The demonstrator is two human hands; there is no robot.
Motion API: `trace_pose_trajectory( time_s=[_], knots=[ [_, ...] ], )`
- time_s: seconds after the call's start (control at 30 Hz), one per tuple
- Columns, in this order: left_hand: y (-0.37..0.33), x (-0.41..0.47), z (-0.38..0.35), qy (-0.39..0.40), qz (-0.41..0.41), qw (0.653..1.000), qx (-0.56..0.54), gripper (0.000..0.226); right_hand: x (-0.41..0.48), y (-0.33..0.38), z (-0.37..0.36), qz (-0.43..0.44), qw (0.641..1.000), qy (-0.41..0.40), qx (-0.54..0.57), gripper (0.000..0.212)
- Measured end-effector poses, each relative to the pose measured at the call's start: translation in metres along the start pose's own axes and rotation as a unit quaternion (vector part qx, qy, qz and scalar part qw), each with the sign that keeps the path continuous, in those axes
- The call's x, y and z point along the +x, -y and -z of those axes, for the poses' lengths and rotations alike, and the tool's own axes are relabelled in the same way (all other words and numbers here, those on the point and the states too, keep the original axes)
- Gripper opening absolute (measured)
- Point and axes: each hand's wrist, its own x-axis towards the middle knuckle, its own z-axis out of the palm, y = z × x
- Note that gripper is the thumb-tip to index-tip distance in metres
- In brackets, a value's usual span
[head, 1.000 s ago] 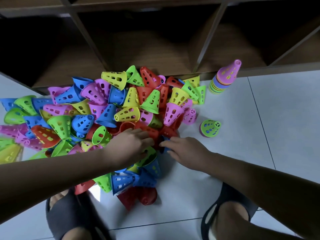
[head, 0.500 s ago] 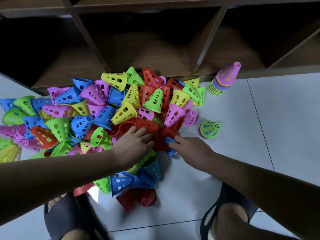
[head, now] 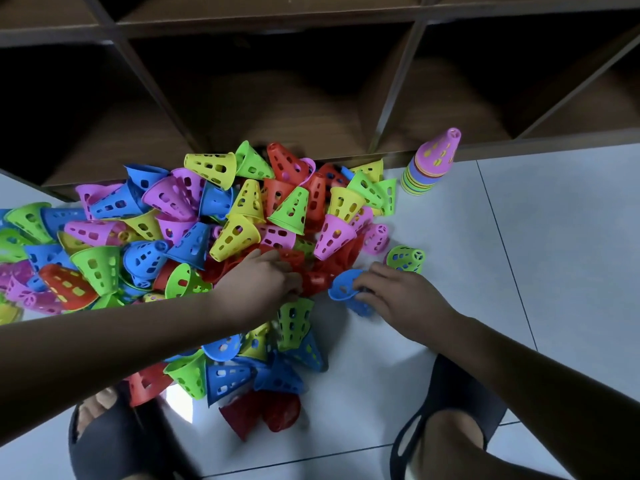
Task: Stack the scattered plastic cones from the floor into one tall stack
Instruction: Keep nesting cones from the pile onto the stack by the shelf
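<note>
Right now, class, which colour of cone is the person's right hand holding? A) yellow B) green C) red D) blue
D: the right hand pinches the rim of a blue cone lying on the floor.

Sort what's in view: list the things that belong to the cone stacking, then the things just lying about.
Job: scattered pile of perforated plastic cones; upright multicoloured cone stack topped in pink; blue plastic cone gripped by the right hand; lone green plastic cone; left hand in the pile.
Just there: brown wooden cubby shelf; black slip-on sandals; pale tiled floor.
</note>
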Motion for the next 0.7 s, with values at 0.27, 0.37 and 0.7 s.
trace_pose_trajectory(
  time_s=[0.27,0.37,0.7],
  knots=[
    [-0.017,0.022,0.024,0.004,0.083,0.978,-0.190,0.010,-0.028,-0.011,0.031,-0.252,0.941,-0.043,0.221,0.013],
    [-0.025,0.033,0.027,0.009,0.136,0.952,-0.275,0.012,-0.038,-0.022,0.034,-0.350,0.874,-0.080,0.328,0.020],
    [-0.058,0.064,0.036,0.011,0.224,0.853,-0.471,0.016,-0.044,-0.067,0.011,-0.512,0.692,-0.127,0.492,0.020]
  ],
)
